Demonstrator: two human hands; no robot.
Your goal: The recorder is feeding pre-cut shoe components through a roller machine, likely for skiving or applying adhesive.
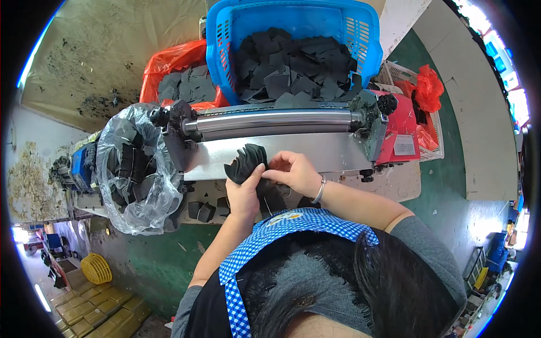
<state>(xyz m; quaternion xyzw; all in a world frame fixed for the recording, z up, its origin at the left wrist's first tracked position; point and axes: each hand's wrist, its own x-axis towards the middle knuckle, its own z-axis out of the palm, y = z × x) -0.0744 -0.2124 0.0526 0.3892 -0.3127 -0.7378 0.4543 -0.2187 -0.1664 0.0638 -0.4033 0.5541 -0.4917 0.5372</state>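
A fanned stack of black flat pieces (pixel 246 161) is held in front of a metal roller machine (pixel 276 120). My left hand (pixel 243 194) grips the stack from below. My right hand (pixel 293 172), with a bracelet on the wrist, pinches the stack's right edge with its fingertips. The stack rests against the machine's steel plate (pixel 315 153). More black pieces lie under my hands on the table edge.
A blue basket (pixel 231 34) full of black pieces stands behind the roller. A red bag (pixel 174 62) holds more at its left. A clear plastic bag (pixel 132 163) with black pieces sits left of the machine. A few loose pieces (pixel 202 210) lie beneath.
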